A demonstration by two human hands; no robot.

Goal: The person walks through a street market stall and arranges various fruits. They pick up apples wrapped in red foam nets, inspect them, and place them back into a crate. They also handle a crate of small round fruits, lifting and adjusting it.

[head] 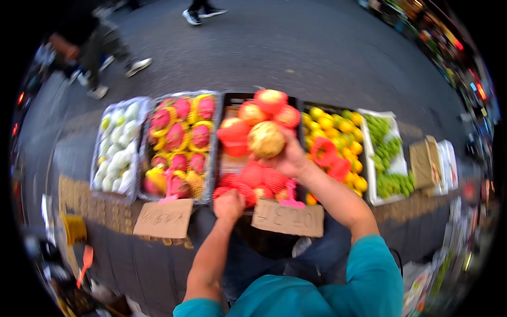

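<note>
My right hand (291,156) holds a round golden-yellow fruit (266,139) above the middle black crate (257,96). This fruit has no net on it. Behind it in the crate are several round fruits (270,101) in red wrapping. More fruits in red foam nets (253,174) lie at the crate's near side. My left hand (229,204) is at the near left corner, its fingers curled against a red foam net (245,193); blur hides whether it grips it. A cardboard sign (288,218) with handwriting hangs by a pink clip (292,196) at the crate's front.
Left stand crates of dragon fruit (174,136) and white-netted fruit (119,154). To the right, loose red nets (330,158) lie on orange citrus fruits (348,126), beside green grapes (382,146) in a white foam box and brown paper bags (424,164). People (95,47) walk on the road beyond.
</note>
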